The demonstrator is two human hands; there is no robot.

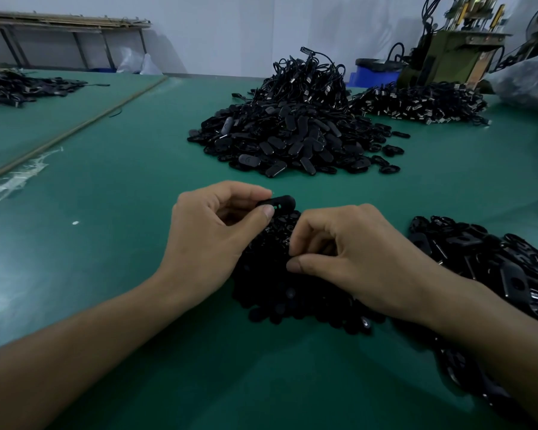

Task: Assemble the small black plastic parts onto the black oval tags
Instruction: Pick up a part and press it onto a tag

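**Q:** How far along does the assembly look?

**A:** Early, or mid-batch at best. Going left to right across a green table [121, 197]: a low far-left pile [19, 86] of black pieces lies in the upper left of the frame. At centre, the left hand [212, 225] pinches one oval tag [281, 202] between thumb and forefinger, lifted just above the near heap [280, 293] of dark pieces. That tag shows a small slot, and I cannot tell whether any part is fitted to it. I would judge this one tag to be the piece in work and the loose heaps to be stock waiting.

**Q:** And the other hand?

**A:** The right hand [354, 252] rests on the near heap with its fingers curled, thumb and forefinger drawn close. Whether a small part sits between them is hidden.

**Q:** What can be counted?

**A:** Two hands, one held tag and five heaps. Besides the two already named, a tall centre heap [292, 144] of oval tags, topped with corded pieces, stands above centre. A corded pile [416, 102] lies in the upper right and a lower-right heap [494, 262] of flat black pieces beside the right wrist. The single pieces are too many to count. No heap can be told apart as finished work.
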